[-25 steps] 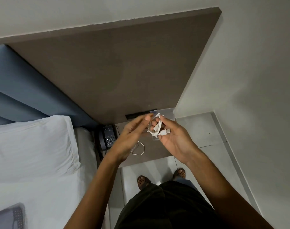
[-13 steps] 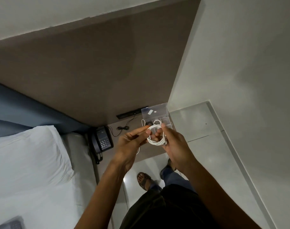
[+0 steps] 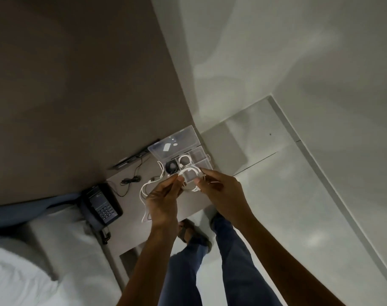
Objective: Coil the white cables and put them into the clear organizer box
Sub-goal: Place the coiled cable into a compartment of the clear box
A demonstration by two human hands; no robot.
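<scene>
A coiled white cable (image 3: 190, 171) is pinched between my left hand (image 3: 164, 195) and my right hand (image 3: 221, 191), just above the near edge of the clear organizer box (image 3: 199, 154). The box stands on the bedside table with its lid (image 3: 172, 144) open and leaning back. One compartment holds another white coil (image 3: 184, 160), and a dark round item (image 3: 171, 166) lies in the compartment to its left. A loose white cable (image 3: 144, 188) trails over the table beside my left hand.
A black telephone (image 3: 101, 205) sits at the table's left end, with a thin black cord (image 3: 129, 180) behind it. The bed with a white pillow (image 3: 16, 277) is at the left. Pale floor tiles (image 3: 287, 195) spread to the right, and my legs stand below the table.
The view has tilted down towards the table. Both hands have carried the coiled cable down and forward to the open box.
</scene>
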